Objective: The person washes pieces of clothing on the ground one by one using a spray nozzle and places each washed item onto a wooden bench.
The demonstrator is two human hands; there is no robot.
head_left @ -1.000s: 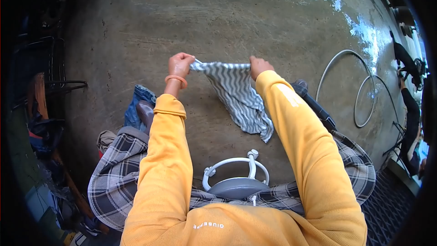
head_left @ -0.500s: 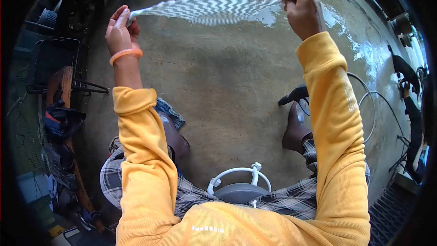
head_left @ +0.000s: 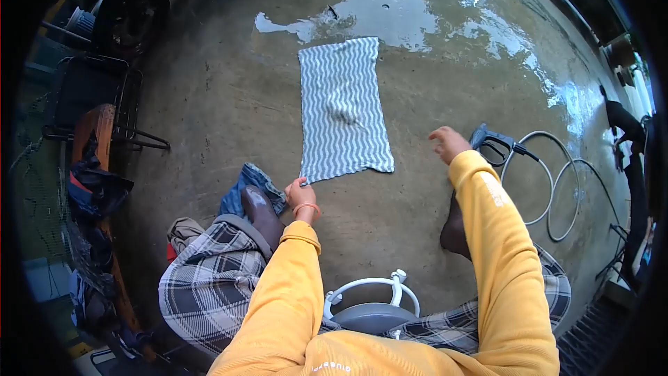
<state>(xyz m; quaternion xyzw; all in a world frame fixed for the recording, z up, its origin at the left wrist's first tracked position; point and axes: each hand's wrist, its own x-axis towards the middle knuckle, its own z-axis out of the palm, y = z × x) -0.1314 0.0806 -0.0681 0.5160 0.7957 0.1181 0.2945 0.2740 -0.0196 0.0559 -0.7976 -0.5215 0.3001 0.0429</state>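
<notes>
A towel (head_left: 341, 111) with white and blue-grey wavy stripes lies spread on the concrete floor, slightly bunched near its middle. My left hand (head_left: 300, 195), with an orange bracelet at the wrist, pinches the towel's near left corner. To the right of the towel and apart from it, my right hand (head_left: 451, 144) hangs over the floor with its fingers loosely apart and nothing in them. Close beside that hand is a spray gun (head_left: 499, 145) with a grey hose (head_left: 553, 188) running from it.
Folded blue denim (head_left: 250, 188) lies by my left boot (head_left: 263, 214). Between my legs stands a white-framed round stool (head_left: 372, 317). Along the left are a black metal chair (head_left: 90, 97) and a wooden bench (head_left: 101, 132) with clothes on it. Water pools (head_left: 410, 0) shine on the far floor.
The towel went from being stretched in the air between both hands to lying on the floor. My right hand has let go and come nearer; my left hand has come down with its corner.
</notes>
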